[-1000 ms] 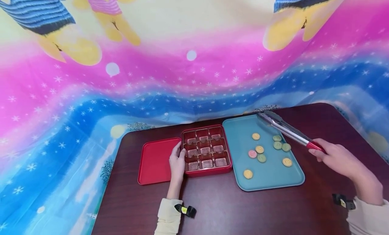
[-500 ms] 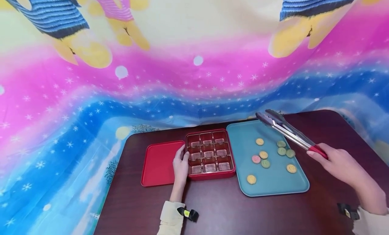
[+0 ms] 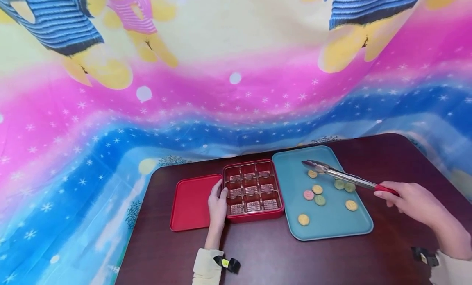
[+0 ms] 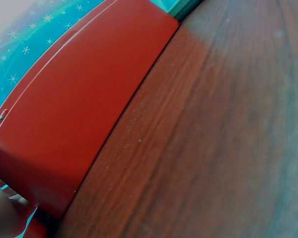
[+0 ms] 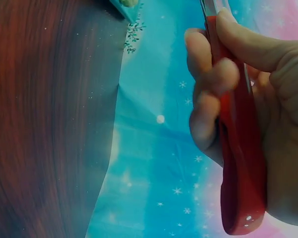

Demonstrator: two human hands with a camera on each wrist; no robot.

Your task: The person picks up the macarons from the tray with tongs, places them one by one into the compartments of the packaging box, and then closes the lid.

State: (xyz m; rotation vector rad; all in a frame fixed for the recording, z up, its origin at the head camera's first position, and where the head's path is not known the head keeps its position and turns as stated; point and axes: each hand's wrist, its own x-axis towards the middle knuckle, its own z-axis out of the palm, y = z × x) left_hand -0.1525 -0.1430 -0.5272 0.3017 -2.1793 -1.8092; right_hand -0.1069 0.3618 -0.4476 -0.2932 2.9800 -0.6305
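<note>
My right hand (image 3: pixel 414 201) grips the red handle of metal tongs (image 3: pixel 350 178), fingers curled round it in the right wrist view. The tong tips are over the teal tray (image 3: pixel 332 227), at a yellow cookie (image 3: pixel 312 174) near its far side; whether they touch it, I cannot tell. My left hand (image 3: pixel 217 203) rests along the left side of a red box (image 3: pixel 254 216), its fingers fairly straight and the thumb near the rim. A clear plastic insert divides the box into compartments with nothing in them. In the left wrist view, the box's red side (image 4: pixel 84 94) fills the upper left.
Left of the box lies a flat red lid (image 3: pixel 191 203). The tray bears more cookies: a pink cookie (image 3: pixel 308 195), a green cookie (image 3: pixel 320 200) and several others, some green ones partly behind the tongs. A patterned cloth (image 3: pixel 221 105) hangs behind the dark wooden table (image 3: pixel 265 252).
The tongs have come down from above the tray's far edge to the far yellow cookie, and their arms have drawn closer together. My left hand stays at the box.
</note>
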